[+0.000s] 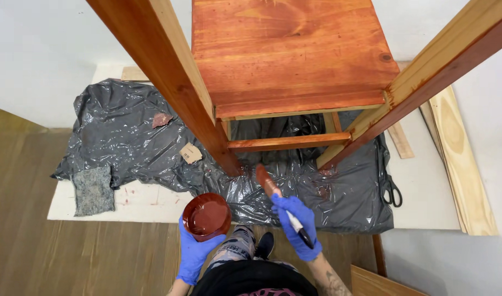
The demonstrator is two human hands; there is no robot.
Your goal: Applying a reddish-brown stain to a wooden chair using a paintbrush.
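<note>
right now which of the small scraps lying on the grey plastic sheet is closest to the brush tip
The tan cardboard scrap, beside the stained wooden leg. The reddish scrap lies farther up-left, so farther from the red-stained paintbrush held by the blue-gloved right hand.

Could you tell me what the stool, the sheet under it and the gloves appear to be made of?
The stool looks like softwood, with visible grain and knots, glossy reddish stain and some pale bare edges. The sheet seems to be thin grey plastic, crinkled and shiny. The gloves on the left hand and right hand look like blue nitrile or latex.
</note>
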